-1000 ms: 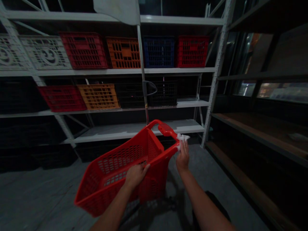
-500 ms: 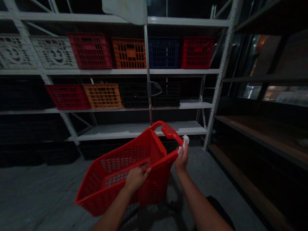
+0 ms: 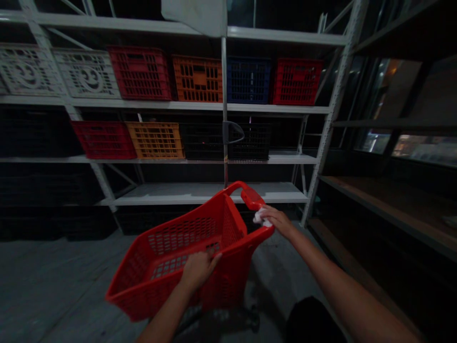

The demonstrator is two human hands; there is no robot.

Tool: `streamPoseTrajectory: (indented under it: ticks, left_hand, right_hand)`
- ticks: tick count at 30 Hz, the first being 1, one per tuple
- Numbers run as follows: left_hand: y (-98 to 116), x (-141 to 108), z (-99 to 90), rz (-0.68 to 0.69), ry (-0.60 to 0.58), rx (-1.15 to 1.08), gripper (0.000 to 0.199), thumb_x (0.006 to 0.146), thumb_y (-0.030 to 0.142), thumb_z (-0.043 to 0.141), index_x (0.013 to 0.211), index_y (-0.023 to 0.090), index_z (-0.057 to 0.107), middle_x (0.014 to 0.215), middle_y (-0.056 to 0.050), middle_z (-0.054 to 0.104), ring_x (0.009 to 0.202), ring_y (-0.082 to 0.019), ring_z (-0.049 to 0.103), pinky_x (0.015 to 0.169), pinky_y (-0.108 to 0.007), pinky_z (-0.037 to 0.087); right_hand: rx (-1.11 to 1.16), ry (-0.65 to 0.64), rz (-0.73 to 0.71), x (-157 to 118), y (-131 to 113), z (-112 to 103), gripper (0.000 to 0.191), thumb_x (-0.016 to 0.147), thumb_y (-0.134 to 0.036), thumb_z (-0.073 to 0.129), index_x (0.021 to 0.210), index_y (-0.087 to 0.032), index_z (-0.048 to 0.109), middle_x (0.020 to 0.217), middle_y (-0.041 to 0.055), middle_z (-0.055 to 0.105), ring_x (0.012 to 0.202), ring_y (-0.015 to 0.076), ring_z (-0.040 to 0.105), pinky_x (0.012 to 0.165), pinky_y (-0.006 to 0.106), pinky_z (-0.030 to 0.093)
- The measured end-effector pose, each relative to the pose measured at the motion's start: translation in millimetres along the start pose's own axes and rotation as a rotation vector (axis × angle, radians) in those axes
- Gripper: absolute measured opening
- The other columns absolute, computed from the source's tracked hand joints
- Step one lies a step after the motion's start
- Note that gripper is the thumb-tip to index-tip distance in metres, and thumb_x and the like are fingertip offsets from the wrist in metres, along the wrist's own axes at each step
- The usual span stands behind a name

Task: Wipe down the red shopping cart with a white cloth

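A red shopping cart (image 3: 224, 281) with perforated sides stands on the floor, its basket pointing to the lower left. My left hand (image 3: 199, 270) is closed over the near side rim of the basket, thumb lying along the rim. At the right end of the cart's handle, my right hand (image 3: 277, 220) presses a crumpled white cloth (image 3: 262, 216) against the red plastic. The fingers of that hand curl over the cloth and partly hide it. Inside the basket, nothing shows apart from its slotted walls and bottom.
Behind the cart, a white metal rack (image 3: 200, 195) holds white, red, orange, blue and black crates. A grey pole (image 3: 224, 81) with a dark hook rises behind the handle. Dark shelving (image 3: 385, 205) runs along the right side.
My right hand has gone from the outer side of the handle's corner to above it, its forearm swinging right, and the cloth has shifted slightly left. My left hand stays on the rim.
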State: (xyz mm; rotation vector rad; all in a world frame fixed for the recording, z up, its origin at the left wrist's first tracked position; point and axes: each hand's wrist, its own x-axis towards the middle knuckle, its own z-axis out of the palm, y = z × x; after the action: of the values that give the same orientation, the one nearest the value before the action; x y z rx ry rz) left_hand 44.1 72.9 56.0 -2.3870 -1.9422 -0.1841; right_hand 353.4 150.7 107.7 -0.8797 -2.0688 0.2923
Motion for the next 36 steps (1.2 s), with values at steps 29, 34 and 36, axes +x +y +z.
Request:
streamPoseTrajectory:
  ticks: [29, 34, 36]
  left_hand:
    - [-56.0, -4.5, -1.0, 0.294, 0.239, -0.178, 0.05, 0.084, 0.054, 0.026, 0.112, 0.024, 0.056, 0.118, -0.006, 0.058, 0.111, -0.022, 0.047, 0.102, -0.041, 0.027]
    - [6.8, -18.8, -14.5, 0.377, 0.484, -0.333, 0.058, 0.084, 0.054, 0.017, 0.113, 0.023, 0.056, 0.124, -0.007, 0.053, 0.118, -0.024, 0.041, 0.107, -0.044, 0.02]
    - [31.4, -23.3, -24.8, 0.359, 0.458, -0.396, 0.057, 0.084, 0.053, 0.017, 0.109, 0.021, 0.058, 0.112, -0.009, 0.06, 0.107, -0.024, 0.05, 0.102, -0.042, 0.029]
  right_hand:
    - [-0.212, 0.171, -0.409, -33.1, -86.9, 40.6, 0.035, 0.085, -0.026, 0.031, 0.058, -0.02, 0.052, 0.053, 0.0028, 0.049, 0.058, 0.0163, 0.046, 0.061, 0.032, 0.038]
    - [-0.171, 0.159, -0.547, -38.6, -101.1, 62.8, 0.022, 0.083, -0.031, 0.04, 0.086, -0.019, 0.059, 0.074, 0.005, 0.063, 0.074, 0.0186, 0.054, 0.07, 0.036, 0.041]
    - [-0.195, 0.075, -0.621, -37.8, -101.9, 66.7, 0.027, 0.084, -0.034, 0.042, 0.101, -0.02, 0.057, 0.089, 0.006, 0.065, 0.084, 0.0193, 0.056, 0.077, 0.037, 0.042]
